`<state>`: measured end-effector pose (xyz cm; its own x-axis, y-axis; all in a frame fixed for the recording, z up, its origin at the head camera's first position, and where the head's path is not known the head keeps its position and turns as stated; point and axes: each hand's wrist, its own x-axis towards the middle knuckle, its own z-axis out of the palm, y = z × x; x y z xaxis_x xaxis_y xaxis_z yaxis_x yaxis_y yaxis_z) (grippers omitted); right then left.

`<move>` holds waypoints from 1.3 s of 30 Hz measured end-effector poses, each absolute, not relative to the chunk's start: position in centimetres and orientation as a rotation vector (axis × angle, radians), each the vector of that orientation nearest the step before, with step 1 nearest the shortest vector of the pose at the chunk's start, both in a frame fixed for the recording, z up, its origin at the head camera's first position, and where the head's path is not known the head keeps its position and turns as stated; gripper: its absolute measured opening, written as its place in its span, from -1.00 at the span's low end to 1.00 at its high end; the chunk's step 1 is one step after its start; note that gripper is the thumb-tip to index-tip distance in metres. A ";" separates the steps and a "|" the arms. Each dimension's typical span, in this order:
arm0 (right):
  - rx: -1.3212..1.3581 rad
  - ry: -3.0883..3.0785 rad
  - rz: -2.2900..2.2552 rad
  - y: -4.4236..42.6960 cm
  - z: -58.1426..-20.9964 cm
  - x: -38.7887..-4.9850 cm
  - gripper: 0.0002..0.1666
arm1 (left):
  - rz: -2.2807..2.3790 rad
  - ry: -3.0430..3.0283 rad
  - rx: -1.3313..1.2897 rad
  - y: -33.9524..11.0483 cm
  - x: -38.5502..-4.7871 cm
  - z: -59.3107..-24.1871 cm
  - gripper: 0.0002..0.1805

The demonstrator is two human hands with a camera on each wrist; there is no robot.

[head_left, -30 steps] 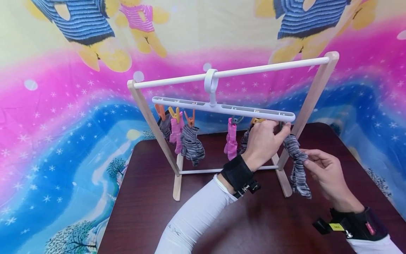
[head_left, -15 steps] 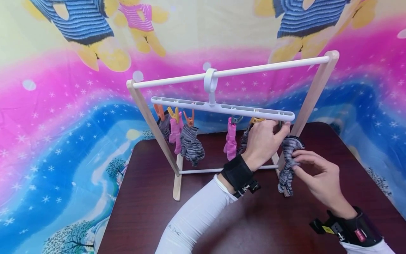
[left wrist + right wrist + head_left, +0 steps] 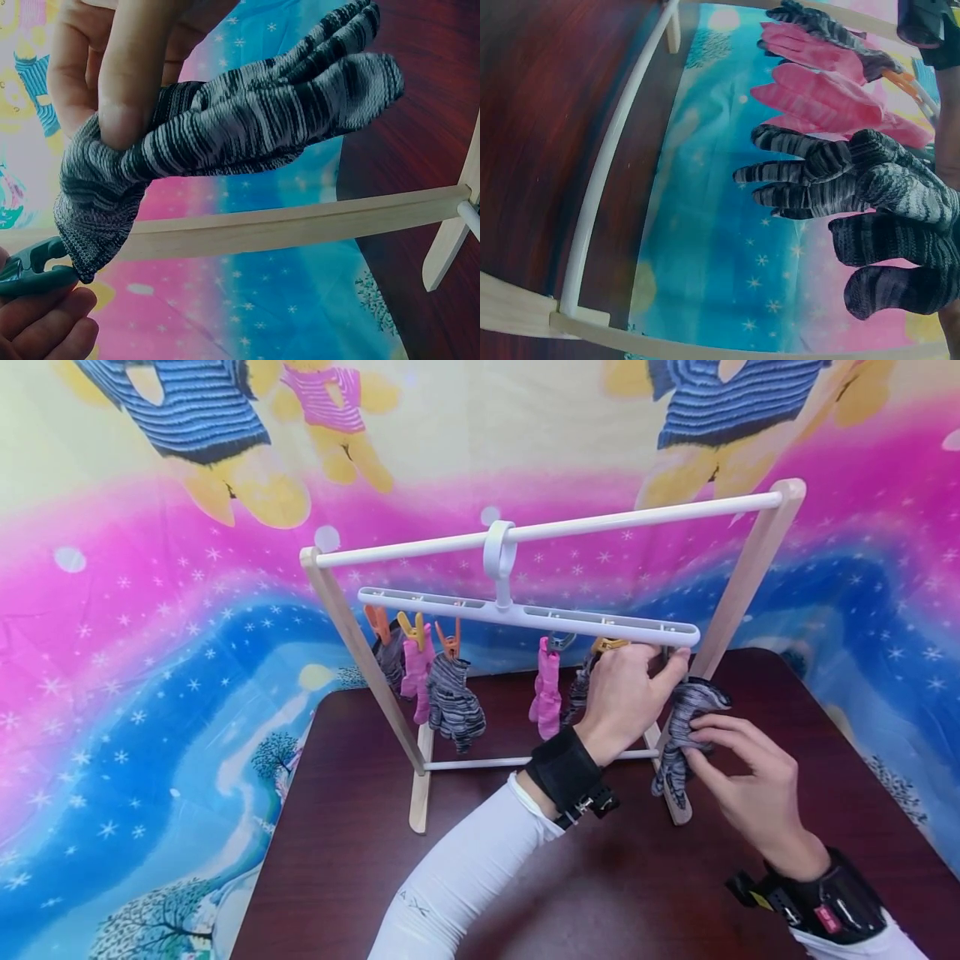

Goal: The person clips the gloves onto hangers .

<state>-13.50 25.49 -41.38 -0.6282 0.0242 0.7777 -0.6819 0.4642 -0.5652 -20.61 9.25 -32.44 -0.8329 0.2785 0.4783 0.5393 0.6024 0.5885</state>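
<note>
Below the right end of the white hanger, my left hand grips a dark green clothespin, best seen in the left wrist view. With thumb and fingers, my right hand pinches a black-and-grey striped knit glove near its cuff. The cuff corner meets the tips of the clothespin; whether they bite on it I cannot tell. The glove's fingers hang down. Left of my hands, several clothespins hold striped gloves and pink gloves on the hanger.
The hanger's hook loops over the white top rod of a wooden rack. The rack's right post stands just behind the held glove, and a lower rod crosses near the dark table. A printed cloth hangs behind.
My right hand has moved a little left with the glove, whose cuff now spreads wider and whose fingers swing left. My left hand stays at the clothespin.
</note>
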 end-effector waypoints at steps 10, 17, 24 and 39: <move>0.541 -1.911 1.054 24.4 -41.5 -13.6 -0.32 | -1.118 -2.468 -0.666 9.4 -20.5 -32.4 -0.51; 0.545 -1.871 1.032 24.0 -41.5 -13.9 -0.35 | -1.110 -2.468 -0.661 9.4 -20.3 -32.5 -0.52; 0.558 -1.907 0.970 23.5 -41.1 -13.8 -0.39 | -1.111 -2.469 -0.658 9.4 -20.2 -32.3 -0.55; 0.585 -1.982 0.892 23.6 -40.6 -14.3 -0.41 | -1.093 -2.478 -0.659 9.5 -20.1 -32.3 -0.53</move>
